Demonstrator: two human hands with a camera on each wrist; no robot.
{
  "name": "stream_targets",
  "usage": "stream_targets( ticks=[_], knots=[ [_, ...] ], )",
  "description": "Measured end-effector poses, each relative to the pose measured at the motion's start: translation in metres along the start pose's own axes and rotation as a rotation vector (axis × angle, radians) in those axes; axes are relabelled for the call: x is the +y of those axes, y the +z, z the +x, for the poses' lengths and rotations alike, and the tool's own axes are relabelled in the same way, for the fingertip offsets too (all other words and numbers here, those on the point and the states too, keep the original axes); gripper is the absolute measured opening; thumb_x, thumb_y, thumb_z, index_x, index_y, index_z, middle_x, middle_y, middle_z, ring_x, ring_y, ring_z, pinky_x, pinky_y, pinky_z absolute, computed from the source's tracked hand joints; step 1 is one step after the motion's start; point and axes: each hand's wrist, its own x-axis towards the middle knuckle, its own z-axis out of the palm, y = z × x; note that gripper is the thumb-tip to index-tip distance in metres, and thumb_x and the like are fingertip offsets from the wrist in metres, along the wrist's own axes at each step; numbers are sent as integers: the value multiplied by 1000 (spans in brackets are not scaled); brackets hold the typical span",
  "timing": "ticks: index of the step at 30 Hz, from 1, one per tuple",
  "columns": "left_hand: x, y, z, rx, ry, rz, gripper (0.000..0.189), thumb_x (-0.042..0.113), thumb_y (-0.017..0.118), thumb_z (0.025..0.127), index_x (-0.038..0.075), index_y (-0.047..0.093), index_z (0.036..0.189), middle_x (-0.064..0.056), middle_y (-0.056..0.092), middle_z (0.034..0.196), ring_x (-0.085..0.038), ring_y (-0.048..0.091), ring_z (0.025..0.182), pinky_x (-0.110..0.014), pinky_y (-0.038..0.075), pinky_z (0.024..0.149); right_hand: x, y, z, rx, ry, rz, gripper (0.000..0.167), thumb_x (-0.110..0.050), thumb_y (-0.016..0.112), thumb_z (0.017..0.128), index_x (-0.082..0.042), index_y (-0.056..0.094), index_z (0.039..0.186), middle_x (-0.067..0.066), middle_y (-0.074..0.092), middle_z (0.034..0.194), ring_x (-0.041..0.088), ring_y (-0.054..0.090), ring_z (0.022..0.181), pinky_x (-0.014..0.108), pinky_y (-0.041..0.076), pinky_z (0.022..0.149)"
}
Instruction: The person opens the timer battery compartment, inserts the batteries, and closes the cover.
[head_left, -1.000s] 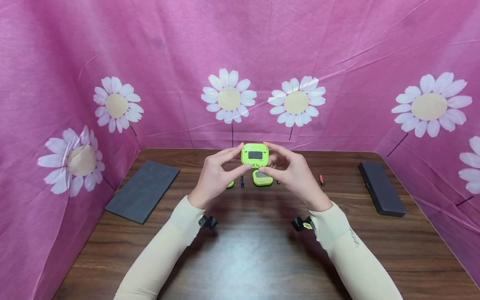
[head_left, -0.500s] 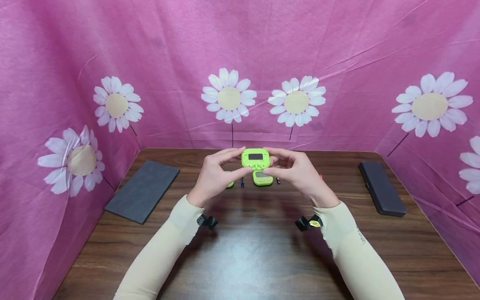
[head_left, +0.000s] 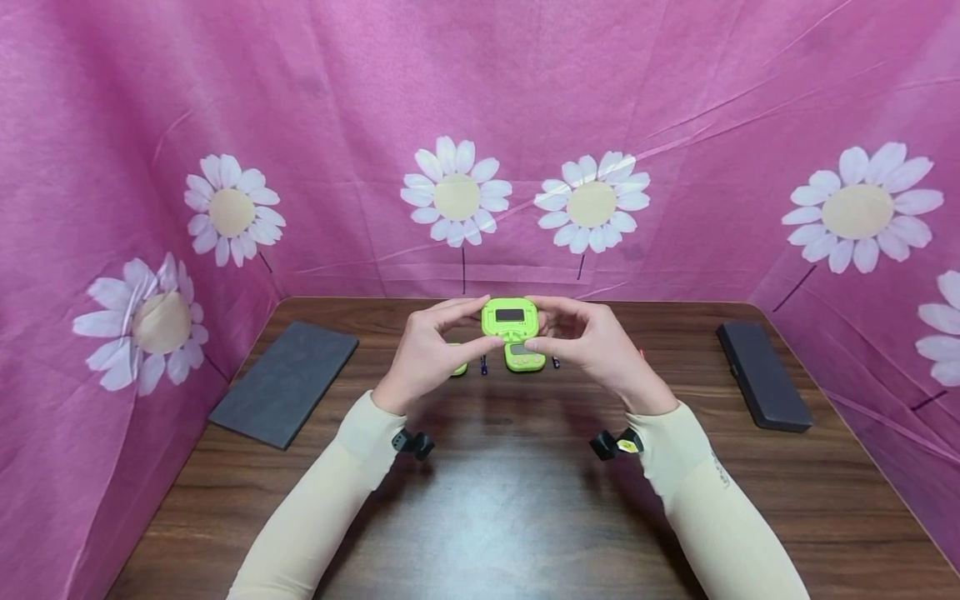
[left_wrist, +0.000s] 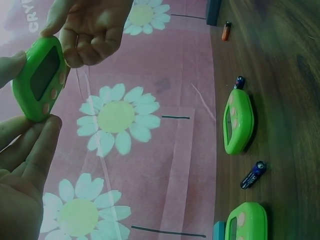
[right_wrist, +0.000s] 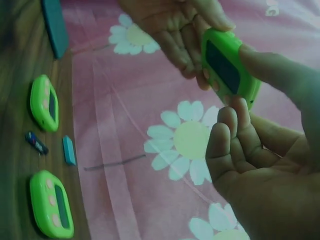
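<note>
Both hands hold up a lime-green digital timer [head_left: 510,318] above the far part of the table. Its back, with a dark rectangle, faces the head camera; the wrist views show its screen and pink buttons. My left hand [head_left: 431,350] pinches one side between thumb and fingers. On the other side, my right hand [head_left: 592,346] pinches it with the thumb at the lower edge. Beneath lies a second green timer [head_left: 525,359], and a third timer [head_left: 458,367] is partly hidden by the left hand. Small dark-blue batteries [left_wrist: 253,175] lie near these timers.
A dark grey flat board [head_left: 285,383] lies at the left of the wooden table [head_left: 487,508], a long black case [head_left: 763,377] at the right. An orange-red battery [left_wrist: 226,31] and a small blue block [right_wrist: 69,150] lie farther back. Pink flowered cloth [head_left: 525,100] surrounds the table.
The held timer has come down slightly and tilted, and the right thumb has shifted a little to the right along its lower edge. Over the last half second almost nothing moved.
</note>
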Motion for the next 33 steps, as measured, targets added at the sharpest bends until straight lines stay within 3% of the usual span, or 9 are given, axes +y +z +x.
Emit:
stream_targets(
  ticks=[7,10,14,17,20,23,27,31,33],
  knots=[
    [-1,-1,1,-11,27,28,61,16,100,86,10,78,142,-6,81,138,-20,78,126,-41,63,112,-1,0,-3,12,-121,-71,62,2,93,87,-6,74,146,5,74,121,14,75,109,22,61,101],
    [0,-2,1,-28,13,-2,60,15,99,86,11,78,142,-5,81,138,-17,77,126,-41,63,112,-1,-2,-3,-8,-113,-59,60,1,92,89,-5,74,145,1,76,121,14,75,108,23,62,100],
    [5,-6,0,-86,-15,-149,58,6,95,89,8,76,144,-11,80,140,-15,79,119,-38,64,110,-3,-9,-5,-82,-88,38,52,2,88,93,0,74,143,-4,80,118,13,77,104,24,65,92],
    [8,-8,-1,-145,-27,-254,58,1,91,91,6,75,146,-15,78,142,-15,80,115,-29,64,94,-5,-14,-7,-164,-78,131,51,4,85,95,2,72,144,-2,82,124,14,78,102,25,66,86],
    [9,-6,-2,-158,-29,-284,57,1,89,93,6,74,147,-16,78,143,-9,77,113,-21,53,76,-7,-17,-9,-203,-85,153,53,4,84,95,0,72,146,-1,81,130,14,79,101,25,66,81],
    [8,-1,-1,-106,-33,-299,52,-1,87,94,2,75,144,-19,78,140,-4,76,112,-18,55,76,-6,-17,-8,-161,-82,129,50,4,84,95,1,73,144,-4,83,124,13,78,99,24,66,82],
    [5,5,-1,16,-64,-321,40,-1,85,96,-1,79,136,-22,81,132,-5,79,110,-23,66,92,-5,-10,-5,-37,-45,101,47,1,86,94,2,75,140,-7,85,113,10,77,95,22,64,81],
    [4,9,-1,137,-121,-288,33,7,85,99,3,82,132,-18,83,129,-5,80,104,-23,67,93,-6,5,-5,112,-2,39,43,-9,91,94,-6,80,136,-8,83,103,8,74,87,20,58,70],
    [4,10,-1,156,-142,-257,36,9,86,99,6,82,135,-17,83,128,-8,80,102,-22,66,91,-8,14,-6,184,8,-9,42,-16,93,93,-11,83,133,-7,82,99,7,73,85,19,56,68]
  ],
)
